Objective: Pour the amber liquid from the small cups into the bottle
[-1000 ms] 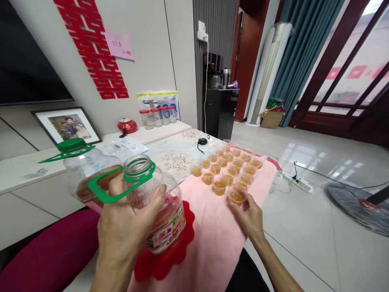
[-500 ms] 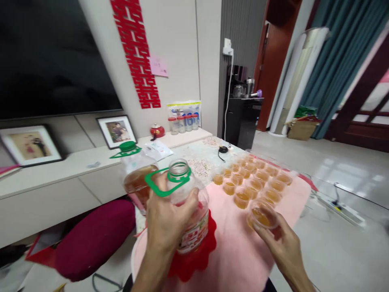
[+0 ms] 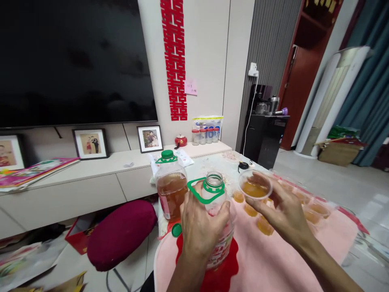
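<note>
My left hand (image 3: 202, 223) is wrapped round the neck area of a clear plastic jug (image 3: 223, 243) with a green handle ring (image 3: 206, 199) and an uncapped mouth. The jug stands on a red scalloped mat (image 3: 220, 280). In my right hand (image 3: 281, 207) is a clear plastic cup (image 3: 255, 190) with amber liquid, lifted beside the jug's mouth and slightly above the table. Several similar filled cups (image 3: 265, 225) stand beneath and behind that hand, partly hidden by it. A second jug (image 3: 172, 192), green-capped and holding amber liquid, stands left of the first. A loose green cap (image 3: 176, 230) lies by the mat.
Pink cloth (image 3: 258, 267) covers the near table. A maroon stool (image 3: 123, 235) stands at left, below a white cabinet (image 3: 91, 182) with framed photos. Red-lidded jars (image 3: 202, 137) line the back ledge. A black tape measure (image 3: 243, 165) lies on the table's far part.
My right hand has raised the cup from beside the other cups toward the jug's mouth. My left hand keeps its hold on the jug. The camera view has turned left.
</note>
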The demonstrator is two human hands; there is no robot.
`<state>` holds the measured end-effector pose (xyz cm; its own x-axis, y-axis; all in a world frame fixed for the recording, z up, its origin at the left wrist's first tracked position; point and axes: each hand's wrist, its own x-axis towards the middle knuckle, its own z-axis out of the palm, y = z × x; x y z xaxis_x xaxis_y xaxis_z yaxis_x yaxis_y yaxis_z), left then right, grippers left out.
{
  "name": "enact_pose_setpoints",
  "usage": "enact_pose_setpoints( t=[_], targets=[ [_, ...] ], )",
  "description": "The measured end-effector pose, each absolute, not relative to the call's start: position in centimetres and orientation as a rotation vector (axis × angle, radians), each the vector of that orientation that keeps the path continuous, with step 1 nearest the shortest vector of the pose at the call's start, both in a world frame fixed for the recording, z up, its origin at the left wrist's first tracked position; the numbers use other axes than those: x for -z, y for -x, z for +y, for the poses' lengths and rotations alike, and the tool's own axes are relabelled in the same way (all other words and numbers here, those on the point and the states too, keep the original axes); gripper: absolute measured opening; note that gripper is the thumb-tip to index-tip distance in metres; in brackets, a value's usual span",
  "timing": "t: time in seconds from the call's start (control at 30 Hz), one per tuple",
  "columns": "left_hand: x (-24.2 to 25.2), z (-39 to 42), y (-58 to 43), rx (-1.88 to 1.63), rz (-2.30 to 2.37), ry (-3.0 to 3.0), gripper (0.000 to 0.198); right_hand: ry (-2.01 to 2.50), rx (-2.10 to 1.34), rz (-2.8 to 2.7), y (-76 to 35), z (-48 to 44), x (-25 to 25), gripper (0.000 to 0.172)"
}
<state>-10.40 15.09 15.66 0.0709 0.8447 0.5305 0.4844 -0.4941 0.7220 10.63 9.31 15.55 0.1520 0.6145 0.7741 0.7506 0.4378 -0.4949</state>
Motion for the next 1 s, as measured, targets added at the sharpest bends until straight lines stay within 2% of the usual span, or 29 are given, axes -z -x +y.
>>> enact_pose_setpoints(
  t=[0.17,0.3,0.43,1.0],
  targets=[
    [-15.8,14.7,10.2,-1.389,1.363,-1.962,0.043,1.158,0.278,-1.682,-10.0,11.8,-19.0,0.042],
    [-16.1,14.6,10.4,-1.332,1.356,-1.943,0.048,1.087,0.307,-1.763,-9.6,13.2,-20.6,0.043],
    [-16.0,14.8,10.5,-1.318,1.342,-1.959,0.055,1.025,0.400,-1.849,-9.2,14.0,-21.7,0.037],
    [-15.8,15.0,10.4,-1.331,1.322,-1.981,0.051,0.911,0.624,-2.026,-8.9,14.8,-23.9,0.032]
  ],
)
